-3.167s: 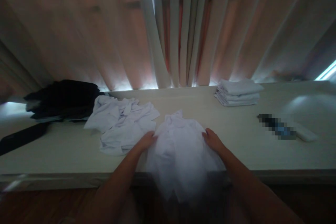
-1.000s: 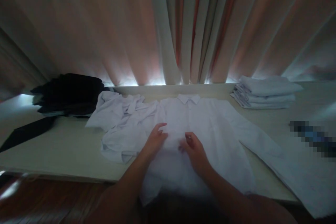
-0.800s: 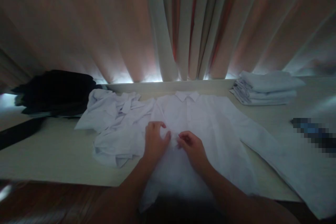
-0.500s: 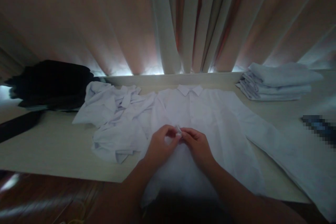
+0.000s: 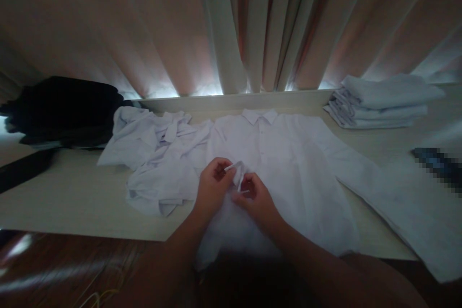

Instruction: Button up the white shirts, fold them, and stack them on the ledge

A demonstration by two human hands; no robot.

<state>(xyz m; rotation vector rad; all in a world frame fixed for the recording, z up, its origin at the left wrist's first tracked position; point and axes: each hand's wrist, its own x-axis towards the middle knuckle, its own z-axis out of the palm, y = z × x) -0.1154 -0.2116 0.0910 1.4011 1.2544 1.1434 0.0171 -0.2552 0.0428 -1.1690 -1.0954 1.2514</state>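
Note:
A white collared shirt (image 5: 288, 163) lies spread front-up on the pale table (image 5: 72, 197), collar toward the curtain, its hem hanging over the near edge and one sleeve stretched to the right. My left hand (image 5: 211, 190) and my right hand (image 5: 254, 197) meet at the middle of the shirt's front. Both pinch the edge of the front opening and lift a small fold of cloth between them.
A crumpled white garment (image 5: 159, 149) lies left of the shirt, touching it. Dark clothes (image 5: 61, 110) are piled at the far left. A stack of folded white cloth (image 5: 382, 101) sits at the back right. A blurred-out object (image 5: 436, 163) lies at right. Curtains (image 5: 231, 24) hang behind.
The shirt went from bunched at the table edge to spread flat. My hands slid to its middle, closed on the front edge, and now lift a fold of it.

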